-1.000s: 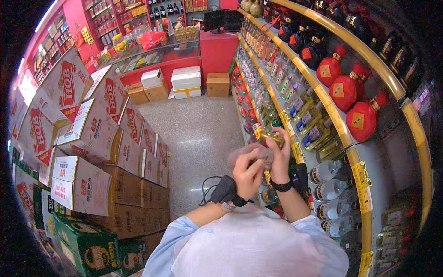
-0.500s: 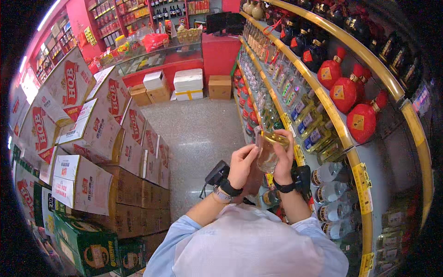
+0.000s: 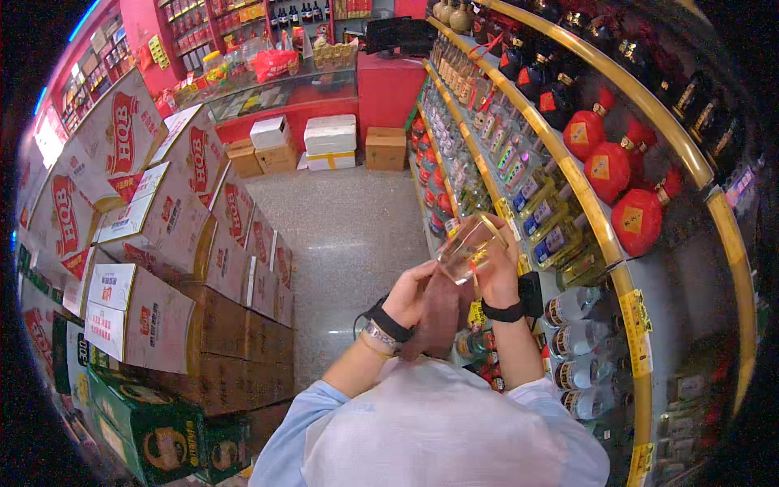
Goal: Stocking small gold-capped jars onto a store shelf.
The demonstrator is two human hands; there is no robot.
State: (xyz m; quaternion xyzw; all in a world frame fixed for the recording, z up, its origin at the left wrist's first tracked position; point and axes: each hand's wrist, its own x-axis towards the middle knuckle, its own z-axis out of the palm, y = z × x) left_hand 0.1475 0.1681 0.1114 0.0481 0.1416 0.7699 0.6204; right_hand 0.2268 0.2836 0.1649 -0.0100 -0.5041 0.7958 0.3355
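Observation:
A clear glass bottle (image 3: 464,248) with a gold-coloured part is tilted in front of my chest. My right hand (image 3: 499,274) grips it from the right side, with the fingers wrapped around it. A dull reddish-brown cloth (image 3: 442,315) hangs down just below the bottle. Its upper part is in the closed fingers of my left hand (image 3: 408,294), close to the bottle's lower left end. Both wrists wear black straps, and the left one also has a bracelet. Part of the cloth's top edge is hidden behind my fingers.
To my right stands a tiered shelf with yellow edges, carrying clear bottles (image 3: 576,310) and round red bottles (image 3: 636,221). Stacked white cartons (image 3: 166,312) and green boxes (image 3: 146,422) rise on my left. Ahead are a glass counter (image 3: 284,97) and white foam boxes (image 3: 330,140) on the floor.
The bottle has turned from nearly upright to tilted and been raised slightly. My left hand has moved down and left from it, and the cloth now shows more fully.

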